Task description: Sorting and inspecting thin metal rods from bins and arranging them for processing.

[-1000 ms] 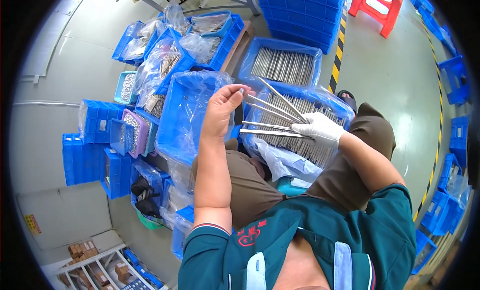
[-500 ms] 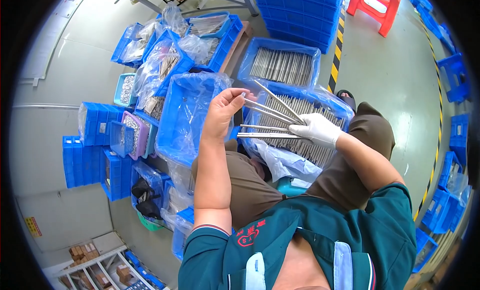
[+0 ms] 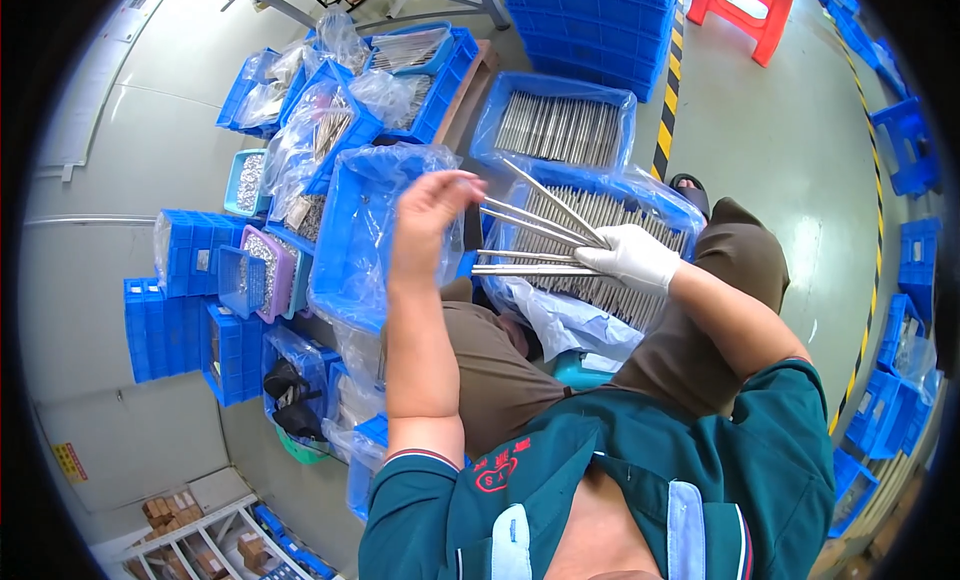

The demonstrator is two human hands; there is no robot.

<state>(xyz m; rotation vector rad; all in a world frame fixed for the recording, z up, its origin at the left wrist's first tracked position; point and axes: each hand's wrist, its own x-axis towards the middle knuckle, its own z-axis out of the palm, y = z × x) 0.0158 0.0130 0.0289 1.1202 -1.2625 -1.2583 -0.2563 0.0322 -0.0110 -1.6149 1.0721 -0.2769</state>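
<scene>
My right hand [image 3: 637,259], in a white glove, is closed round the ends of several thin metal rods [image 3: 535,223]. They fan out to the left, the uppermost one slanting away from the rest. My bare left hand [image 3: 432,212] hovers just left of the rods' free tips, its fingers bent and smeared by motion; whether anything is between them I cannot make out. Under the rods stands a lined blue crate [image 3: 692,212] packed with rows of similar metal rods. Below my left hand lies a blue crate lined with clear plastic [image 3: 345,215].
Beyond the near crate is another blue crate [image 3: 483,130] of rods, with tall stacked blue crates [image 3: 590,35] behind it. Filled, plastic-wrapped crates [image 3: 440,110] stand at the far left. A red stool [image 3: 765,25] is at the far right, past the striped floor tape [image 3: 668,120].
My left hand has drawn back a little to the left, away from the rod tips. The gloved right hand keeps its hold on the rods, almost still.
</scene>
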